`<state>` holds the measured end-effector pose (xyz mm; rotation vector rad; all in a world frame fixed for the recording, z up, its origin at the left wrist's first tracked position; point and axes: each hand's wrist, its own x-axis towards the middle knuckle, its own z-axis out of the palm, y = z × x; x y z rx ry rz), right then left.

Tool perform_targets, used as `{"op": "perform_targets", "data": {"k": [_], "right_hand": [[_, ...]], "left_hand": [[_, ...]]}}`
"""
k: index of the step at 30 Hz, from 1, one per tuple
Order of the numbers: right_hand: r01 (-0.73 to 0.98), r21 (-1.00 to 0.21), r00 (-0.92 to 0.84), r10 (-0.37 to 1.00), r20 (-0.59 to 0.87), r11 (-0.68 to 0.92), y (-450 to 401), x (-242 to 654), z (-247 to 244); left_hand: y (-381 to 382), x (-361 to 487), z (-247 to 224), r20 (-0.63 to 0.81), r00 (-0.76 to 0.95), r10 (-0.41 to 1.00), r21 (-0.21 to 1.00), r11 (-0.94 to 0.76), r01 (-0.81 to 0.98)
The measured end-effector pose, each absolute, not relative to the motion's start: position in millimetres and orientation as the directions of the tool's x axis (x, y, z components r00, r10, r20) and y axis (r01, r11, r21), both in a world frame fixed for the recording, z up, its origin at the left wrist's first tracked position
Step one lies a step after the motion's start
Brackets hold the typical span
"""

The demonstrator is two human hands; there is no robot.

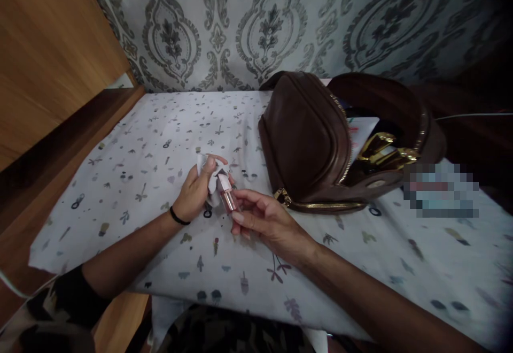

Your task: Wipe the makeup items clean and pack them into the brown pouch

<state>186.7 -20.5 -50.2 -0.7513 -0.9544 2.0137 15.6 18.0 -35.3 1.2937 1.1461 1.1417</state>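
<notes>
A small lip gloss tube [229, 200], clear and pinkish, is held tilted over the table, in front of the bag. My right hand [264, 216] grips its lower end between thumb and fingers. A crumpled white wipe [214, 179] is bunched in my left hand [196, 190], with the thumb pressed on top. The wipe wraps against the upper end of the tube, so that end is partly hidden. Both hands are closed and close together, above the patterned cloth.
A brown leather bag [304, 128] lies unzipped at the right, with gold-coloured items [379, 152] and a white packet [363, 131] inside. A blurred-out item [441, 190] lies beside it. White patterned cloth [168, 123] covers the table. Wooden furniture [52, 48] stands at the left.
</notes>
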Motion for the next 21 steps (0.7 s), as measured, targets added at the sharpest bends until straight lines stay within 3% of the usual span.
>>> {"op": "perform_targets", "data": {"k": [4, 7, 10, 14, 17, 21], "right_hand": [[-0.418, -0.81, -0.466, 0.862, -0.197, -0.411, -17.2, 185.9, -47.7], [-0.453, -0.8, -0.387, 0.895, -0.221, -0.393, -14.9, 185.9, -48.7], [-0.473, -0.789, -0.353, 0.905, -0.237, -0.391, -13.8, 186.2, -50.4], [-0.403, -0.839, -0.365, 0.905, -0.219, -0.365, -15.7, 185.8, -49.2], [-0.349, -0.893, -0.308, 0.934, -0.178, -0.285, -19.2, 186.4, -45.4], [-0.332, -0.923, -0.254, 0.961, -0.11, -0.194, -21.8, 189.4, -42.1]], "left_hand": [[11.2, 22.3, -34.0, -0.104, 0.267, 0.958, 0.977, 0.149, -0.154], [4.3, 26.9, -31.3, -0.069, 0.479, 0.875, 0.966, 0.179, -0.187], [1.6, 27.7, -30.1, 0.001, 0.548, 0.837, 0.984, 0.097, -0.15], [7.1, 20.8, -32.6, 0.029, 0.447, 0.894, 0.999, -0.009, -0.047], [14.5, 12.7, -33.3, 0.14, 0.297, 0.944, 0.96, -0.203, 0.192], [19.1, 6.9, -30.0, 0.129, 0.48, 0.868, 0.848, -0.347, 0.4]]}}
